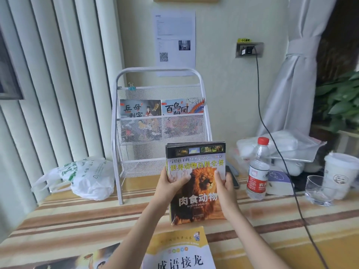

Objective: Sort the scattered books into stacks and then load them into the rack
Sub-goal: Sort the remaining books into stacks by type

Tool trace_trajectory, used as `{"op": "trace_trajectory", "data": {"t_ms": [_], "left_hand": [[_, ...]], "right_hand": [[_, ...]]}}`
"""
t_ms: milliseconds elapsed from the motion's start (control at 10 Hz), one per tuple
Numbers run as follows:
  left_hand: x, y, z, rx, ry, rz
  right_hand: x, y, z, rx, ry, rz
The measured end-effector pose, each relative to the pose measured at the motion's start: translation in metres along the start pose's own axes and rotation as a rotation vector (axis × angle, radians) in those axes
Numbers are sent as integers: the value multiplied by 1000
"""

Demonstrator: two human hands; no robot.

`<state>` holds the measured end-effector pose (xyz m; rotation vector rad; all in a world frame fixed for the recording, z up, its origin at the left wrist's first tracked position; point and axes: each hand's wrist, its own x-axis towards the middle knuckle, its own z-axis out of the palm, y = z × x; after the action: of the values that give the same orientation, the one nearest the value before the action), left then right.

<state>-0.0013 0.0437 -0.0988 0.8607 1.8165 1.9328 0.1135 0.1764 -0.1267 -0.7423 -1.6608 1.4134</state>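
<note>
1. White mesh rack (161, 121) — my landmark; it stands upright on the striped table (77, 216) against the wall.
2. Two picture books, one showing a robed figure (140, 108) and one showing a dragon (182, 106), stand side by side in the rack's upper pocket, covers facing me. I see blurred colours through the mesh below them; I cannot tell what else is there.
3. Stack of lion-cover books (196, 183) — directly in front of the rack's lowest pocket, tilted up toward me, its lower edge down at the table. Several spines show along its top edge.
4. Left hand (171, 183) grips the stack's left edge, thumb lying across the cover, fingers wrapped behind it.
5. Right hand (226, 186) grips the stack's right edge the same way, thumb on the lion picture, fingers closed round the back.
6. Yellow-cover book (180, 251) lies flat on the table, nearer me than the rack, just below the held stack. Another book (91, 259) lies left of it, partly out of view.
7. White plastic bag (87, 177) — on the table just left of the rack's foot.
8. Water bottle (257, 169), red cap, upright, right of the rack; a clear glass (318, 190) and a lidded paper cup (340, 171) stand farther right.
9. Black cable (272, 136) runs down from the wall socket (249, 49), right of the rack.
</note>
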Motion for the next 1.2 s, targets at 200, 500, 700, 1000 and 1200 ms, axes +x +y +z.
{"op": "trace_trajectory", "data": {"t_ms": [200,500,700,1000,1200], "left_hand": [[-10,-1,8,-15,25,80],[-25,80,63,311,156,183],[-54,56,101,355,10,-156],[-115,21,124,891,-592,-457],[-117,19,139,1275,-637,-209]], "right_hand": [[-8,-4,5,20,35,-11],[14,-82,-47,-421,281,-203],[-24,-59,-108,-805,207,17],[-93,8,-154,-1016,60,304],[-101,4,-144,-1280,98,270]]}}
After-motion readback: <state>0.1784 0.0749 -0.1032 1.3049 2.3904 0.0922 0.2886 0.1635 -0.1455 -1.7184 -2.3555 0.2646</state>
